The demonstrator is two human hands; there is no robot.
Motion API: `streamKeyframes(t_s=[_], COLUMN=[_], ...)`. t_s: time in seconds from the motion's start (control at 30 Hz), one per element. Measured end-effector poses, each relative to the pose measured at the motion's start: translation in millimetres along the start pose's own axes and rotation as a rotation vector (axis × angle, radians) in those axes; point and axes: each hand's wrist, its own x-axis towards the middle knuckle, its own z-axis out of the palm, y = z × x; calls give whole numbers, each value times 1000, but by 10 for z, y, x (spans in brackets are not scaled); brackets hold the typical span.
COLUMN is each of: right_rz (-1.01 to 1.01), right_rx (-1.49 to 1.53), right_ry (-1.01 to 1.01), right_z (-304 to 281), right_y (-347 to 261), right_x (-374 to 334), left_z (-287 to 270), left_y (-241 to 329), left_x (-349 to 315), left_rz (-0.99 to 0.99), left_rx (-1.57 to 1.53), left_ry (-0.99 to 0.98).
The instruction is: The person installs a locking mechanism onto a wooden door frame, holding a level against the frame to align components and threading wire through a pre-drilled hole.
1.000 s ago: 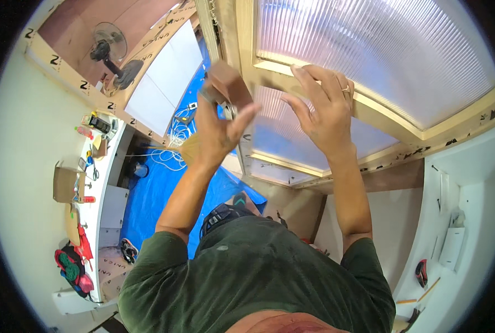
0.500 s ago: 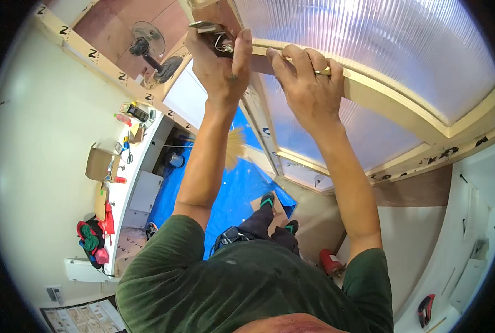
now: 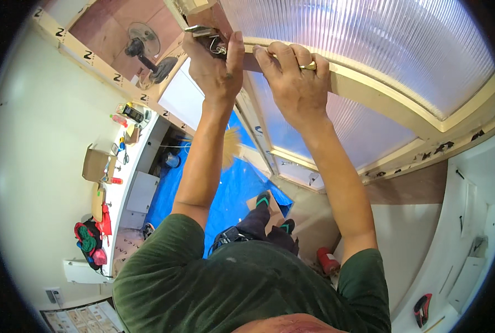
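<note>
High in the picture, my left hand [image 3: 219, 77] is closed around a dark fitting with a flat metal plate [image 3: 199, 29] and thin pale wire-like strands. Its thumb points up, and the palm hides most of the fitting, so its kind cannot be told. Just behind it is a brown wooden piece [image 3: 218, 21]. To the right, my right hand [image 3: 297, 91], with a gold ring on one finger, curls its fingers over the pale wooden rail [image 3: 364, 83] of a framed panel. Ribbed translucent sheets [image 3: 369, 33] fill the frame above and below that rail.
At left, a white counter [image 3: 131, 183] carries scissors, an open cardboard box [image 3: 96, 162] and small bottles. A fan [image 3: 144, 53] stands beyond a wooden beam. Blue sheeting [image 3: 225, 194] covers the floor near my feet. A red cylinder [image 3: 328, 261] stands to the right.
Both hands and the panel sit slightly further left in the picture, as does the whole surrounding scene. The grips look the same.
</note>
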Motion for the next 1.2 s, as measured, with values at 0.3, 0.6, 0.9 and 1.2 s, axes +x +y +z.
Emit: streamKeyframes(t_s=[0.3,0.6,0.9,1.2], right_rz=[20,17,16,12], right_rx=[23,5,-24,6], right_ry=[-32,-49,-80,-80], right_z=[6,15,10,9], right_y=[-23,-13,-14,-13], right_x=[-9,-36,-46,-31], left_z=[-6,-244,-475,-62], left_y=[2,85,-174,61], left_x=[-52,-368,-250,160], left_rz=[-95,-409,-283,-124], left_rx=[-38,-110,-201,-132], left_ry=[-35,-215,-50,-8])
